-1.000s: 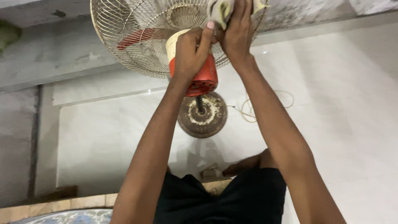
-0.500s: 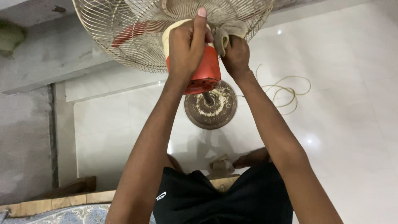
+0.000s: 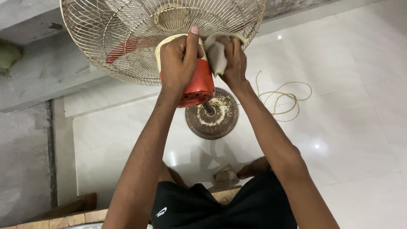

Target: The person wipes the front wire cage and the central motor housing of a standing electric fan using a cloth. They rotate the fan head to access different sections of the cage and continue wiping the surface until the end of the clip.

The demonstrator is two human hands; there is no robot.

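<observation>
A pedestal fan stands before me, seen from behind. Its cream wire guard (image 3: 123, 38) fills the top of the view, with a red blade showing through it. My left hand (image 3: 178, 59) is wrapped around the fan's motor housing (image 3: 199, 87), which is red with a cream front part. Right beside it, my right hand (image 3: 231, 63) grips a pale grey cloth (image 3: 216, 53) and presses it against the right side of the housing. The fan's pole runs down to a round, rusty base (image 3: 212, 114) on the floor.
A thin yellow cord (image 3: 282, 99) lies looped on the glossy white tile floor right of the base. A grey concrete ledge (image 3: 38, 72) runs along the left and back. My black shorts and a foot are at the bottom, near a wooden edge (image 3: 68, 208).
My right hand came down with the cloth from the guard's top rim to the side of the motor housing. My left hand stayed on the housing. The view dropped and widened.
</observation>
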